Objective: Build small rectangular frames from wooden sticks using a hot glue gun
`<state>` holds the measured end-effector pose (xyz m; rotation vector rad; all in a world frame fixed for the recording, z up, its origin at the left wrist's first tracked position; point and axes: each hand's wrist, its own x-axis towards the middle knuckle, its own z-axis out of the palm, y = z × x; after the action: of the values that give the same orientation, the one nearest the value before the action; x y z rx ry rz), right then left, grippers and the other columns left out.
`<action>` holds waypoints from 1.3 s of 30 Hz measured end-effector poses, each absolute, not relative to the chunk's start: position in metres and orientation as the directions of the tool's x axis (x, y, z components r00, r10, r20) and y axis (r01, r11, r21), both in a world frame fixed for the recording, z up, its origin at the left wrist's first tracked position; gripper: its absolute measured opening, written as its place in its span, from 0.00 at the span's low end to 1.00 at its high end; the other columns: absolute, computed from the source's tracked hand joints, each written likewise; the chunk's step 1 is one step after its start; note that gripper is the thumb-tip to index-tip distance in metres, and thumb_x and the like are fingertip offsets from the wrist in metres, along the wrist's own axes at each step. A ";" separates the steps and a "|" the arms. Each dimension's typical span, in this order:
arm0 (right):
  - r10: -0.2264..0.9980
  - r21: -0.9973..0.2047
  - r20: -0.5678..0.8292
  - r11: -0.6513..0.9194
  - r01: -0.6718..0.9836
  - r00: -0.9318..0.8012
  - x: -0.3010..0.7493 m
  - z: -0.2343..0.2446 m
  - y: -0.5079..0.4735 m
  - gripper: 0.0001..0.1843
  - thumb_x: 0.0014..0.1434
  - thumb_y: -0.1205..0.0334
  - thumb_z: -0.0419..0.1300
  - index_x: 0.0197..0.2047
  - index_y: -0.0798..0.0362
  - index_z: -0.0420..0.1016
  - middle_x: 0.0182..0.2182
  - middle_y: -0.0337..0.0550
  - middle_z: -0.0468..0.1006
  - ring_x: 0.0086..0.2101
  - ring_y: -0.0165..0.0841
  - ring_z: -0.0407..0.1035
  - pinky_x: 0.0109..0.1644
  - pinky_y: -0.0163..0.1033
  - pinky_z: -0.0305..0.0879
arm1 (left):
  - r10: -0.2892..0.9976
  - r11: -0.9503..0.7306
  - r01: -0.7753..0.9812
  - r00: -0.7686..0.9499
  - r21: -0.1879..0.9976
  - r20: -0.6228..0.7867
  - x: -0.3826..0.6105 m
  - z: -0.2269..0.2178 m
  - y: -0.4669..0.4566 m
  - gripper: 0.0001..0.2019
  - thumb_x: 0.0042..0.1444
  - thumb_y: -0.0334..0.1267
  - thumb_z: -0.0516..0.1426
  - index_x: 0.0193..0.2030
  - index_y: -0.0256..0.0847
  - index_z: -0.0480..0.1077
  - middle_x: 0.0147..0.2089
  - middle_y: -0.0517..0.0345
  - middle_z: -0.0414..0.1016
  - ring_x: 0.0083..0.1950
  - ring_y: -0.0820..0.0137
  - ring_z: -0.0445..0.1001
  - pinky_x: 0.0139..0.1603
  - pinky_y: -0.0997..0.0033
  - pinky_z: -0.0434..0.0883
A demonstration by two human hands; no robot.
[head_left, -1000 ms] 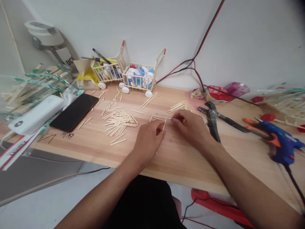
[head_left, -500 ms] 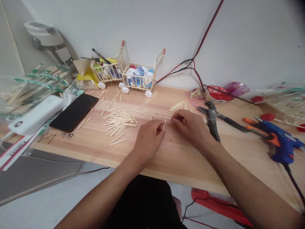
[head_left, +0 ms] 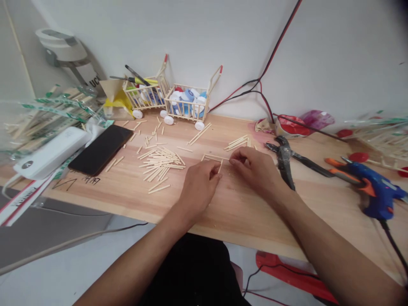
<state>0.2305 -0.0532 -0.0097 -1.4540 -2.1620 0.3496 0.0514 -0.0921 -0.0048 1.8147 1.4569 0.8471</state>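
Observation:
My left hand (head_left: 200,185) and my right hand (head_left: 251,168) meet over a small frame of thin wooden sticks (head_left: 212,159) lying on the wooden tabletop (head_left: 242,208). Fingers of my left hand pinch its near end, beside a short upright stick (head_left: 220,166). My right fingertips close on its other end. Both hands partly hide the frame, and no glue shows. To the left lies a loose pile of cut sticks (head_left: 161,163), and a smaller bundle of sticks (head_left: 237,143) sits beyond my right hand.
Behind the sticks stand two miniature stick carts (head_left: 186,104) on white wheels, holding bottle caps and tools. A phone (head_left: 100,149) and a white power bank (head_left: 51,148) lie at left. Pliers (head_left: 283,163) and a blue glue gun (head_left: 378,187) lie at right.
My hands keep almost the same pose on the stick frame. The view has shifted slightly, and the objects on the table have not visibly moved.

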 end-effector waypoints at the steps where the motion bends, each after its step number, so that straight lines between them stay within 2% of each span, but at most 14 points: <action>1: 0.916 -0.477 0.267 0.396 0.785 -0.299 0.231 -0.009 -0.053 0.04 0.56 0.66 0.56 0.30 0.52 0.70 0.27 0.41 0.74 0.28 0.31 0.65 0.31 0.36 0.55 | 0.982 -0.168 0.559 0.170 0.812 0.086 0.051 -0.005 -0.092 0.10 0.52 0.29 0.57 0.40 0.40 0.76 0.39 0.56 0.80 0.39 0.68 0.75 0.45 0.68 0.70; 12: 0.915 -0.480 0.268 0.397 0.782 -0.300 0.230 -0.008 -0.055 0.04 0.56 0.66 0.56 0.29 0.51 0.70 0.27 0.40 0.74 0.27 0.31 0.64 0.31 0.36 0.55 | 0.990 -0.119 0.502 0.128 0.857 0.062 0.052 -0.005 -0.093 0.13 0.51 0.28 0.58 0.43 0.41 0.76 0.40 0.56 0.80 0.40 0.69 0.76 0.46 0.68 0.72; 22: 0.911 -0.489 0.295 0.403 0.773 -0.289 0.226 -0.006 -0.057 0.04 0.55 0.65 0.56 0.29 0.52 0.70 0.26 0.40 0.74 0.27 0.31 0.65 0.30 0.36 0.55 | 0.994 -0.075 0.428 0.102 0.901 0.034 0.047 -0.001 -0.096 0.10 0.51 0.27 0.57 0.39 0.40 0.75 0.38 0.58 0.80 0.37 0.71 0.76 0.43 0.70 0.72; 28: 0.927 -0.519 0.275 0.367 0.772 -0.256 0.224 -0.007 -0.058 0.04 0.55 0.65 0.56 0.31 0.52 0.72 0.26 0.39 0.76 0.26 0.30 0.64 0.30 0.36 0.55 | 0.995 -0.052 0.415 0.095 0.908 0.013 0.046 -0.003 -0.096 0.10 0.51 0.27 0.57 0.39 0.39 0.75 0.38 0.57 0.80 0.38 0.70 0.77 0.43 0.70 0.72; 36: 0.941 -0.524 0.250 0.330 0.785 -0.229 0.225 -0.009 -0.058 0.05 0.56 0.64 0.56 0.31 0.52 0.73 0.27 0.39 0.77 0.25 0.29 0.63 0.29 0.35 0.55 | 0.995 -0.073 0.428 0.098 0.901 0.034 0.046 -0.003 -0.093 0.09 0.51 0.28 0.57 0.39 0.39 0.75 0.38 0.57 0.80 0.39 0.70 0.77 0.44 0.70 0.72; 39: 0.942 -0.523 0.247 0.326 0.788 -0.226 0.226 -0.009 -0.057 0.05 0.56 0.64 0.56 0.31 0.52 0.73 0.27 0.39 0.77 0.24 0.29 0.63 0.28 0.35 0.54 | 0.993 -0.100 0.442 0.104 0.892 0.059 0.044 -0.001 -0.095 0.07 0.54 0.31 0.56 0.37 0.40 0.75 0.38 0.57 0.80 0.38 0.70 0.76 0.43 0.70 0.71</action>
<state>0.2257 -0.0571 -0.0085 -1.5176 -2.0777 0.3915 0.0445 -0.0947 -0.0009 1.6470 1.4293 0.9472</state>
